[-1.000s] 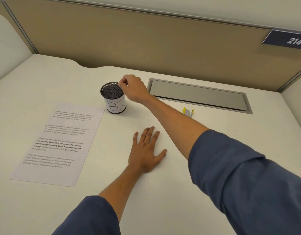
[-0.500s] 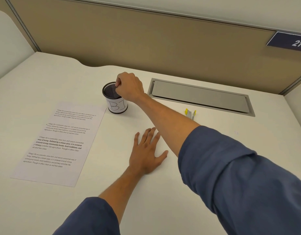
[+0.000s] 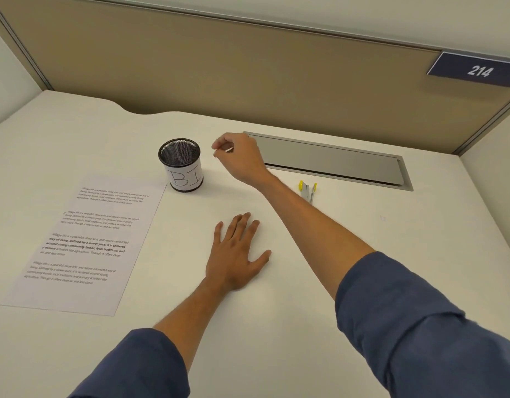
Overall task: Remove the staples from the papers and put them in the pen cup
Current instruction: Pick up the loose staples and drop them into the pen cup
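Beige partition panels close off the far side of a pale desk (image 3: pixel 334 282), and a plate marked 214 (image 3: pixel 477 70) is fixed at the far right. Set into the desk at the far side is a grey cable hatch (image 3: pixel 334 160).

To the left, a printed sheet of paper (image 3: pixel 84 245) lies flat, its far right corner just beside the pen cup (image 3: pixel 181 165), a black mesh cylinder wearing a white label. The cup stands upright. Whether any staples lie inside cannot be told, for the mesh is dark and the pieces would be too small to be made out. Small dark marks at the sheet's left margin may be staples or their holes; this is not clear.

The right hand (image 3: pixel 239 159) is held just right of the cup, apart from it, with fingers curled inward toward the thumb. Whether anything is pinched there cannot be told. The left hand (image 3: pixel 236 254) is laid flat on the desk, fingers straight and spread, nearer the viewer. A yellow-handled tool (image 3: pixel 307 191), probably the staple remover, lies untouched on the desk between the right forearm and the hatch.

Risks are judged as follows: the light cup could be tipped by a brushing wrist, and a staple could be dropped unseen on the pale surface.
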`<state>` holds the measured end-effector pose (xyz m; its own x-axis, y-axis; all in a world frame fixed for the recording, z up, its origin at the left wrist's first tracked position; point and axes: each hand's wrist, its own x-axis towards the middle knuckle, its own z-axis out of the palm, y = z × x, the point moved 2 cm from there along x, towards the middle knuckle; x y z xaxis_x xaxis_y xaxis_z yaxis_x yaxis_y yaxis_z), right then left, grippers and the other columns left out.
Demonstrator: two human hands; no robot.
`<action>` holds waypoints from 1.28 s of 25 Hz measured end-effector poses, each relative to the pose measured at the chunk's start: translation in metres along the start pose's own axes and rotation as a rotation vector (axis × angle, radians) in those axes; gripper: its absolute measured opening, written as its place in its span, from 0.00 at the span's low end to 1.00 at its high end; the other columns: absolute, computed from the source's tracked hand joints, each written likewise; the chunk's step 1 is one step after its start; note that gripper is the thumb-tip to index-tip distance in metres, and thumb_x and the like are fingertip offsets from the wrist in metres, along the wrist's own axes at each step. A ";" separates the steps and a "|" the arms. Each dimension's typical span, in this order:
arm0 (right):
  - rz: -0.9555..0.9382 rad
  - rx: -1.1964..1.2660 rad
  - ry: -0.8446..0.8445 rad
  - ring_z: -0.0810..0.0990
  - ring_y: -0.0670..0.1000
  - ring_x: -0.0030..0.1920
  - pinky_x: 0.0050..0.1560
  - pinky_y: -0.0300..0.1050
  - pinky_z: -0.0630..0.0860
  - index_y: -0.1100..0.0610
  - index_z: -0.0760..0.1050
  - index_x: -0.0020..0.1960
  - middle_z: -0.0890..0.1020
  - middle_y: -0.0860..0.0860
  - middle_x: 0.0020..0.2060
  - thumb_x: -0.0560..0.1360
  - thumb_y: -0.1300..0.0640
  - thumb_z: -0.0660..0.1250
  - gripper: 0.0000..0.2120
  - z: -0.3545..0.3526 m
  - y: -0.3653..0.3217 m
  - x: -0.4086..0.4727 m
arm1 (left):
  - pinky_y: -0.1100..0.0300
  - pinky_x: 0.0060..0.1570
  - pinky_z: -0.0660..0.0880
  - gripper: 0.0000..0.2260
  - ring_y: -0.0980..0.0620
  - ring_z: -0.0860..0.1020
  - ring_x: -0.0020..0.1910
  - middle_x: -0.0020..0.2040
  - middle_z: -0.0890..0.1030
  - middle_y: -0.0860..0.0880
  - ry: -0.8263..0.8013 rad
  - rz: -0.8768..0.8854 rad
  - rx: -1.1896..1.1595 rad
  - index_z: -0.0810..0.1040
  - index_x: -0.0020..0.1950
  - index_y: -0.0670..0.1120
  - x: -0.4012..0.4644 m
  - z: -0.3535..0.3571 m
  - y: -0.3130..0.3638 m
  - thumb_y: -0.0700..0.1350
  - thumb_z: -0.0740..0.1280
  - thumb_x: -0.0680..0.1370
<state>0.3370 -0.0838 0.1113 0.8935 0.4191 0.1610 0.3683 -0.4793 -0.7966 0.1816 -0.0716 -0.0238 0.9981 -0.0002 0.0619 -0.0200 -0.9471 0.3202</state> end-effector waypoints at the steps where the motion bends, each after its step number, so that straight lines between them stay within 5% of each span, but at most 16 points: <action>1: 0.018 0.017 0.010 0.82 0.47 0.43 0.51 0.48 0.80 0.55 0.81 0.44 0.83 0.47 0.40 0.71 0.62 0.67 0.06 -0.008 0.009 -0.008 | 0.46 0.77 0.41 0.33 0.54 0.46 0.79 0.81 0.50 0.53 0.002 -0.001 -0.001 0.55 0.79 0.53 0.000 0.000 0.000 0.67 0.49 0.78; 13: 0.280 -0.172 0.299 0.81 0.46 0.41 0.50 0.46 0.79 0.51 0.80 0.45 0.83 0.45 0.40 0.70 0.59 0.67 0.06 -0.143 0.156 -0.151 | 0.45 0.76 0.45 0.32 0.54 0.51 0.79 0.80 0.56 0.53 0.050 0.004 -0.008 0.59 0.78 0.53 -0.001 0.001 0.000 0.68 0.50 0.77; 21: 0.559 -0.364 0.415 0.80 0.56 0.53 0.55 0.48 0.73 0.59 0.77 0.60 0.82 0.55 0.53 0.75 0.58 0.67 0.14 -0.211 0.238 -0.203 | 0.47 0.77 0.44 0.32 0.56 0.50 0.79 0.80 0.55 0.55 0.040 -0.011 0.011 0.59 0.78 0.54 -0.001 0.001 0.001 0.68 0.50 0.77; 32: 0.514 -0.422 0.396 0.80 0.57 0.42 0.41 0.43 0.73 0.60 0.83 0.44 0.84 0.55 0.43 0.76 0.63 0.64 0.08 -0.221 0.243 -0.185 | 0.47 0.77 0.46 0.32 0.57 0.50 0.79 0.80 0.55 0.56 0.040 -0.017 0.016 0.59 0.78 0.55 0.000 0.000 0.003 0.68 0.51 0.77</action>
<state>0.3179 -0.4481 0.0163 0.9747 -0.2046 0.0904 -0.1222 -0.8255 -0.5511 0.1812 -0.0745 -0.0232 0.9951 0.0281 0.0949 -0.0023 -0.9520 0.3062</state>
